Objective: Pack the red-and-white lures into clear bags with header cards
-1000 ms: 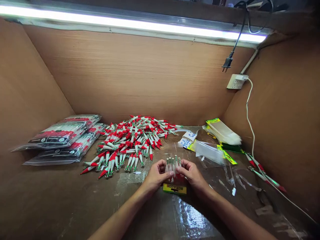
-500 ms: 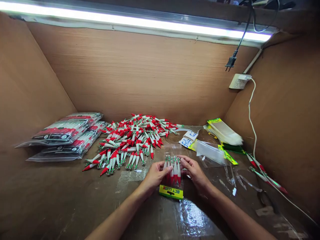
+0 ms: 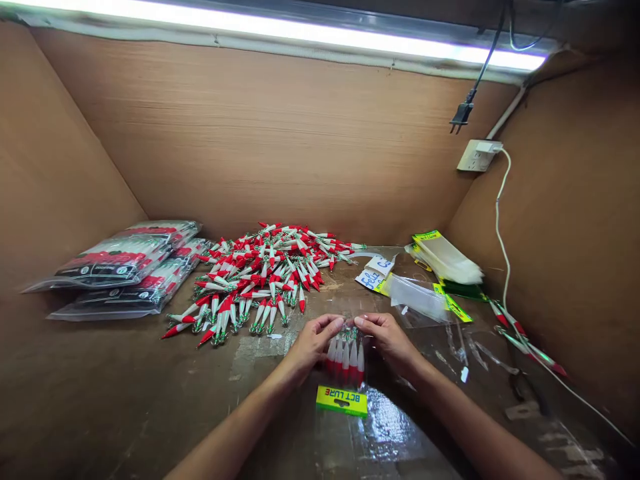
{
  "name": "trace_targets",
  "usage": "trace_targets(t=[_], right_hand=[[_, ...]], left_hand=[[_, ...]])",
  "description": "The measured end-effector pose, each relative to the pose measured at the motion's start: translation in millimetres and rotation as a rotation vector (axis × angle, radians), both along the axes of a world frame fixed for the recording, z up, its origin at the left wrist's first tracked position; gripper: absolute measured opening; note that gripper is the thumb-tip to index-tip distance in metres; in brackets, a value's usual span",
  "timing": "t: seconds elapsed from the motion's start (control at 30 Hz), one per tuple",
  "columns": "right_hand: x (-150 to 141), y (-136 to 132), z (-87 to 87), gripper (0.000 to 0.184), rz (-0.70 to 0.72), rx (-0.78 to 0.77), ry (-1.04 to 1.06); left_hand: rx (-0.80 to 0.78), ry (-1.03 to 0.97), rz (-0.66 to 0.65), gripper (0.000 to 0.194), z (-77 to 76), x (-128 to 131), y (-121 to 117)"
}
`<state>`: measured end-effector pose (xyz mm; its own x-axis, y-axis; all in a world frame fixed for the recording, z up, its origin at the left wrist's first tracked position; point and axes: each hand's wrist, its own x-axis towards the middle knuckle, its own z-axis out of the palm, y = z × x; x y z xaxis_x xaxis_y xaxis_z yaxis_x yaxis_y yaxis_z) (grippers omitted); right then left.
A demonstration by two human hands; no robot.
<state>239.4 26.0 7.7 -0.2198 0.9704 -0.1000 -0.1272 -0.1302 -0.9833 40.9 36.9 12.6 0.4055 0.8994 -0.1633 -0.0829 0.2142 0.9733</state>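
Between my hands is a clear plastic bag (image 3: 341, 403) with a yellow and green "BCT LURE" header, its header end toward me. Several red and white squid lures (image 3: 345, 363) lie side by side inside, red tips toward the header and green-ringed hook ends away from me. My left hand (image 3: 316, 343) pinches the far left corner of the bag between thumb and fingers. At the far right corner, my right hand (image 3: 387, 340) pinches the film the same way. Some of the hook ends are partly hidden by glare and fingers.
A heap of loose red and white lures (image 3: 270, 273) lies beyond my left hand. Filled packs (image 3: 115, 263) are stacked at the left. Empty header bags (image 3: 447, 260) and a torn card (image 3: 375, 272) lie right. A white cable (image 3: 506, 253) runs down the right side; a black plug (image 3: 461, 115) hangs above.
Both hands have shifted from the bag's sides to its far end, now pinching the corners. The bag with its lures has come slightly nearer to me.
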Motion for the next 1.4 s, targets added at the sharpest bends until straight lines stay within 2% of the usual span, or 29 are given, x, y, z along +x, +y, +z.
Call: trace_targets(t=[0.2, 0.33, 0.57, 0.7, 0.9, 1.17, 1.3, 1.33, 1.4], right_hand=[[-3.2, 1.7, -1.8, 0.039, -0.043, 0.047, -0.165], [-2.2, 5.8, -6.0, 0.04, -0.033, 0.156, -0.287], [-1.9, 6.2, -8.3, 0.041, 0.048, 0.04, -0.192], [-0.6, 6.4, -8.7, 0.042, 0.065, 0.049, -0.203], [1.7, 16.3, -20.7, 0.041, 0.086, 0.085, -0.257], [0.5, 15.6, -20.4, 0.044, 0.097, 0.055, -0.2], [2.7, 16.3, -24.0, 0.044, 0.128, 0.055, -0.256], [3.1, 15.5, -22.8, 0.042, 0.101, 0.084, -0.304], [2.5, 11.6, -16.3, 0.034, -0.062, 0.257, -0.456]], left_hand=[[-0.01, -0.01, 0.102, 0.042, -8.6, -3.4, 5.0], [-0.068, -0.011, 0.094, 0.045, -13.5, -6.5, 7.1], [-0.141, -0.003, 0.068, 0.049, -11.6, -8.1, 6.5], [-0.157, 0.001, 0.026, 0.048, -11.3, -8.8, 7.9], [-0.152, -0.008, 0.058, 0.051, -18.5, -4.9, 10.8], [-0.146, -0.015, 0.028, 0.049, -19.0, -7.1, 12.4], [-0.14, 0.018, 0.025, 0.051, -18.4, -6.8, 11.9], [-0.133, 0.028, 0.029, 0.052, -18.6, -6.6, 11.7], [-0.105, 0.051, 0.04, 0.052, -19.0, -6.0, 11.3]])
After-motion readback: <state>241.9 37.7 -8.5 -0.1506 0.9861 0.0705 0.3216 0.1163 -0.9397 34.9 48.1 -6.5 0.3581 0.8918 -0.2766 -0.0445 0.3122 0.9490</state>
